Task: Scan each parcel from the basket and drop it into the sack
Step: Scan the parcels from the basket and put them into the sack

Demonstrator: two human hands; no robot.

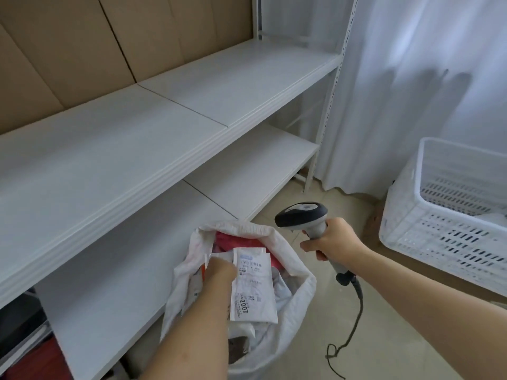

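My left hand [219,272] holds a flat white parcel [253,292] with a printed shipping label over the open mouth of the white woven sack [299,286] on the floor. Red and grey parcels [233,239] lie inside the sack. My right hand [334,239] grips the handle of a grey and black barcode scanner [301,215], held to the right of the sack with its head pointing left. The white slatted plastic basket [439,229] stands at the far right, with a pale parcel [491,215] just showing inside.
White shelving [137,149] with a lower shelf [247,174] runs along the left, cardboard sheets [82,50] behind it. A white curtain [411,78] hangs at the back right. The scanner's dark cable [354,325] trails over the tiled floor.
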